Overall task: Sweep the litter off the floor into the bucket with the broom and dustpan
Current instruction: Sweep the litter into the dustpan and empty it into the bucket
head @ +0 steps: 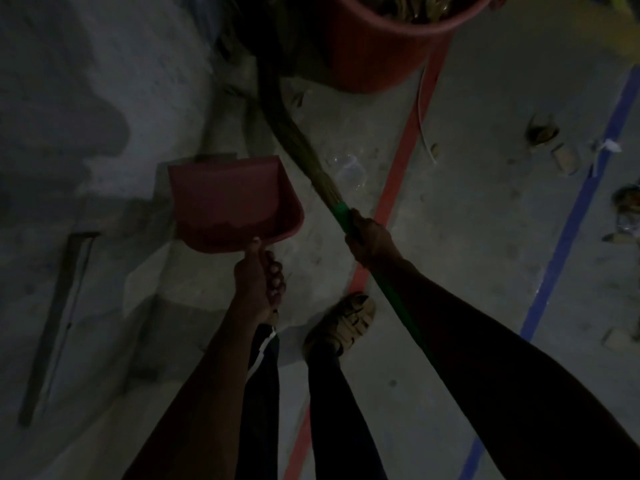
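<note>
A red dustpan (pixel 232 202) hangs above the concrete floor left of centre; my left hand (pixel 259 275) grips its handle from below. My right hand (pixel 369 237) holds the green handle of a straw broom (pixel 301 140), whose bristles reach up and left toward a red bucket (pixel 381 46) at the top. The bucket holds brownish litter. Scraps of litter (pixel 543 131) lie on the floor at the right, with more litter near the right edge (pixel 627 202). A crumpled clear plastic piece (pixel 349 168) lies right of the broom's bristles.
A red tape line (pixel 398 174) and a blue tape line (pixel 571 220) run across the floor. My sandalled foot (pixel 343 322) stands on the red line. A long dark bar (pixel 59 320) lies at the left. The scene is dim.
</note>
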Demonstrator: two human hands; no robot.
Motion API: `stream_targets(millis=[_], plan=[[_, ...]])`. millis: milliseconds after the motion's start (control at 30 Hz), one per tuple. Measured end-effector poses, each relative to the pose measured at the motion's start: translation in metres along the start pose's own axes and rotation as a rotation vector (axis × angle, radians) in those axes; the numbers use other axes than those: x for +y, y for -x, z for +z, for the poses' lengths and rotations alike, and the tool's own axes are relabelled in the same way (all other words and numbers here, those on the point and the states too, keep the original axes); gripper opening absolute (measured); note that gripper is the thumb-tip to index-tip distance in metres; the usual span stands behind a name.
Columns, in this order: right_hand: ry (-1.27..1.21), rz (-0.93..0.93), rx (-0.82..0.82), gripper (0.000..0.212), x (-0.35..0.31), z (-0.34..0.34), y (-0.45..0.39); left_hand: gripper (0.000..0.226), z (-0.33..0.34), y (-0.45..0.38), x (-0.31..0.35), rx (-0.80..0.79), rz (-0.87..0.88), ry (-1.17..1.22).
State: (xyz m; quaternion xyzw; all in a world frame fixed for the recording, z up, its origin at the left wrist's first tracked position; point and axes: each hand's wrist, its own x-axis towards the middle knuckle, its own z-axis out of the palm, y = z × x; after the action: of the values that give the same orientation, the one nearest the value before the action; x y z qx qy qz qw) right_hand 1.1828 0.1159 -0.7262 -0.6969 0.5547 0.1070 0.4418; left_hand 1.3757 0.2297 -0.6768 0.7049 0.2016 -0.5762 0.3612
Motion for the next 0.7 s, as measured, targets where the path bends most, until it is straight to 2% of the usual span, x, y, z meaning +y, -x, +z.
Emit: stream_targets(millis=[167, 467, 700], plan=[[0.065, 0.069, -0.043, 0.059, 0.021, 0.038, -0.042, 0.042, 0.011, -0.046, -0.007, 0.006, -0.003, -0.013], [0.055, 0.380, 0.055, 0.055, 0.126, 0.036, -0.007, 0.043, 0.047, -0.057, -0.029, -0.037, 0.037, -0.099], [0.007, 0.627, 0.262, 0.055, 0.197, 0.005, 0.037, 0.040, 0.079, -0.046, -0.035, -0.070, 0.065, -0.257]])
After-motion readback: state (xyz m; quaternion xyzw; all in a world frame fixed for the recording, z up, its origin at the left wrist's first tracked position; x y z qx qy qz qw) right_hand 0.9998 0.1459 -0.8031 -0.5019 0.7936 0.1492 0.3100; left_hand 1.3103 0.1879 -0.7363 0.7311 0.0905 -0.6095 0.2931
